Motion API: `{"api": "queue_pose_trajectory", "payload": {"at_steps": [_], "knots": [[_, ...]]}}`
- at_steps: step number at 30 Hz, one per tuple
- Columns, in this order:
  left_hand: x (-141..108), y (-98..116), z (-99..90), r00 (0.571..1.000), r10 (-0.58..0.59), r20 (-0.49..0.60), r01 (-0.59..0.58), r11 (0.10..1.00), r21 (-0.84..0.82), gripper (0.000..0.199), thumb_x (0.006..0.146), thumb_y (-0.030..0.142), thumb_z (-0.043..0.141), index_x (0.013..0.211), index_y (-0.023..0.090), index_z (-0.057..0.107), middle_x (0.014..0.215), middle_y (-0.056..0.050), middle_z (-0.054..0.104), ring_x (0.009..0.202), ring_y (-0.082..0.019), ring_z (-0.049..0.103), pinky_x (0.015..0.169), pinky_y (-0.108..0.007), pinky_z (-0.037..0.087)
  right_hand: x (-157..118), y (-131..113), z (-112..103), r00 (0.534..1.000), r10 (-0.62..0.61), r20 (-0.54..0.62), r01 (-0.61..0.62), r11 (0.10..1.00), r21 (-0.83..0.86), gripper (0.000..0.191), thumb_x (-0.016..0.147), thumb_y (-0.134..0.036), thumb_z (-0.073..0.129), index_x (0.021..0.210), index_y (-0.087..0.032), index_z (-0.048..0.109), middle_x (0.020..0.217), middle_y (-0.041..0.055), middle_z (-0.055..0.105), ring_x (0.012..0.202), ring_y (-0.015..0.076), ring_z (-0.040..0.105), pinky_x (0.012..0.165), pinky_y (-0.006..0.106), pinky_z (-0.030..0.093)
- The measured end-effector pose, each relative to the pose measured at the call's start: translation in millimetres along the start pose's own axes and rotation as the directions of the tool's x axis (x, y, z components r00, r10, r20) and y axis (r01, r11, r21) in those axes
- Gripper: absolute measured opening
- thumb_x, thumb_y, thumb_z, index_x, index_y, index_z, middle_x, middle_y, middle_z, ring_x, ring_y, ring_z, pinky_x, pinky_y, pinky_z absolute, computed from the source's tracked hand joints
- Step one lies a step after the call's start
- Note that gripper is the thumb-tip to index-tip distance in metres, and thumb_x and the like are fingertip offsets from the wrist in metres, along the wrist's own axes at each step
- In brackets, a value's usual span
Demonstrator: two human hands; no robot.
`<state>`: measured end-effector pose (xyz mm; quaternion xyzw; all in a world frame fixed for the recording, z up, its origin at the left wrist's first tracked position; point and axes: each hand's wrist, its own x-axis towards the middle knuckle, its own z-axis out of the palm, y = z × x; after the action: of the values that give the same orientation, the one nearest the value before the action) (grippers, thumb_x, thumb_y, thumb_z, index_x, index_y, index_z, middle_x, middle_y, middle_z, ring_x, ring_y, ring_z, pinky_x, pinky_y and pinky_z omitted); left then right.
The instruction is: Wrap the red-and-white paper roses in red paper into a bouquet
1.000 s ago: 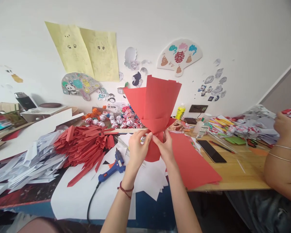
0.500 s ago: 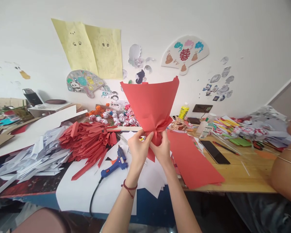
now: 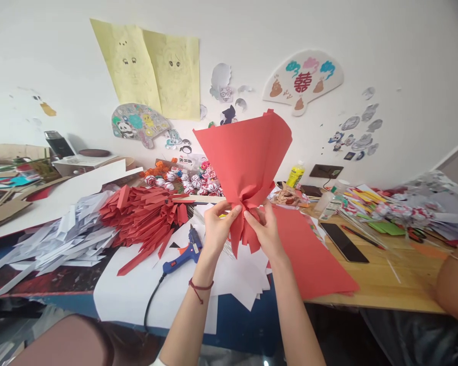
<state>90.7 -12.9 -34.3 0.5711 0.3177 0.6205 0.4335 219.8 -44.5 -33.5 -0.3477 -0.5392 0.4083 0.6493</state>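
Note:
In the middle of the head view, a red paper bouquet wrapper [image 3: 244, 157] stands upright above the table, flaring at the top and gathered into a narrow waist. My left hand [image 3: 219, 226] pinches the left side of that waist, thumb at the front. My right hand [image 3: 266, 229] grips the right side, its thumb also pressed to the front. Below both hands the paper's pointed tail hangs down. A blue glue gun [image 3: 183, 255] lies on white paper [image 3: 122, 290] left of my left hand. Red paper sheets [image 3: 309, 259] lie right of my right hand.
Piles of folded red strips [image 3: 145, 213] and white strips [image 3: 72, 236] cover the left side. A phone [image 3: 343, 242], a bottle [image 3: 295, 174] and a green-capped bottle [image 3: 329, 203] are on the right. Another person's arm [image 3: 456, 279] is at the right edge.
The red wrapper has turned and tilted slightly, showing more of its right side and tail. My right hand has shifted right, its fingers now further round the waist.

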Motion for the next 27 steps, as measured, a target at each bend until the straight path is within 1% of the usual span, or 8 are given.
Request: {"api": "queue_pose_trajectory", "payload": {"at_steps": [5,12,14,16,18,20,23,27], "knots": [[0,-2,-0.3,0.993,0.1,-0.068,-0.083,0.972,0.219,0.026,0.085,0.04,0.067,0.098,0.02,0.074,0.1,-0.005,0.072,0.083,-0.016,0.06,0.075,-0.026,0.046,0,5,6,0.995,-0.055,-0.078,0.053,0.998,-0.035,0.034,0.085,-0.033,0.07,0.111,-0.028,0.049,0.103,0.0016,0.071,0.098,0.0194,0.069,0.085,0.032,0.057],[-7,2,-13.7,0.994,0.099,0.04,-0.106,0.877,0.469,0.036,0.096,0.038,0.052,0.125,0.021,0.061,0.116,-0.01,0.067,0.089,-0.018,0.063,0.08,-0.031,0.048,5,15,7,0.954,-0.2,-0.225,0.166,0.973,-0.161,0.038,0.081,-0.033,0.072,0.111,-0.024,0.05,0.106,0.0065,0.07,0.099,0.0206,0.069,0.087,0.035,0.056],[-25,4,-34.2,0.989,0.14,0.04,-0.126,0.689,0.713,0.035,0.097,0.034,0.049,0.127,0.02,0.06,0.121,-0.011,0.065,0.101,-0.024,0.061,0.088,-0.037,0.046,8,20,4,0.935,-0.235,-0.265,0.175,0.957,-0.231,0.038,0.081,-0.034,0.072,0.11,-0.023,0.05,0.104,0.0072,0.07,0.097,0.0209,0.069,0.087,0.036,0.056],[-48,3,-60.5,0.987,0.158,0.0,-0.06,0.372,0.926,0.034,0.096,0.031,0.05,0.125,0.019,0.062,0.12,-0.014,0.066,0.107,-0.031,0.058,0.089,-0.045,0.044,10,23,0,0.92,-0.263,-0.291,0.17,0.936,-0.308,0.037,0.081,-0.036,0.071,0.109,-0.021,0.051,0.101,0.0074,0.07,0.095,0.0214,0.069,0.086,0.036,0.055],[-68,-2,-86.6,0.991,0.133,-0.003,-0.011,0.107,0.994,0.033,0.095,0.03,0.051,0.122,0.016,0.064,0.117,-0.018,0.066,0.104,-0.034,0.057,0.085,-0.047,0.044,13,25,-3,0.908,-0.288,-0.305,0.168,0.915,-0.366,0.037,0.081,-0.037,0.071,0.109,-0.02,0.053,0.102,0.0081,0.07,0.098,0.0222,0.069,0.087,0.037,0.054],[-82,-8,-106.9,0.998,0.058,0.038,-0.036,-0.039,0.999,0.032,0.096,0.033,0.05,0.118,0.016,0.066,0.111,-0.017,0.068,0.103,-0.034,0.058,0.083,-0.047,0.045,16,27,-4,0.9,-0.316,-0.3,0.184,0.9,-0.396,0.036,0.081,-0.036,0.071,0.109,-0.019,0.055,0.106,0.0092,0.07,0.102,0.0226,0.068,0.09,0.037,0.053],[-87,-14,-123.3,0.993,-0.077,0.087,-0.092,-0.062,0.994,0.035,0.095,0.04,0.052,0.119,0.017,0.064,0.107,-0.014,0.068,0.104,-0.032,0.059,0.085,-0.046,0.047,21,31,-2,0.902,-0.335,-0.274,0.202,0.886,-0.417,0.036,0.081,-0.035,0.071,0.11,-0.019,0.056,0.11,0.0101,0.07,0.102,0.0225,0.068,0.092,0.037,0.053],[-81,-17,-131.3,0.955,-0.223,0.193,-0.186,0.055,0.981,0.033,0.094,0.034,0.056,0.121,0.015,0.062,0.109,-0.012,0.065,0.101,-0.026,0.063,0.087,-0.04,0.052,31,41,-1,0.914,-0.336,-0.227,0.204,0.864,-0.46,0.036,0.083,-0.036,0.069,0.111,-0.019,0.056,0.113,0.0105,0.07,0.104,0.0232,0.067,0.093,0.039,0.053]]}}
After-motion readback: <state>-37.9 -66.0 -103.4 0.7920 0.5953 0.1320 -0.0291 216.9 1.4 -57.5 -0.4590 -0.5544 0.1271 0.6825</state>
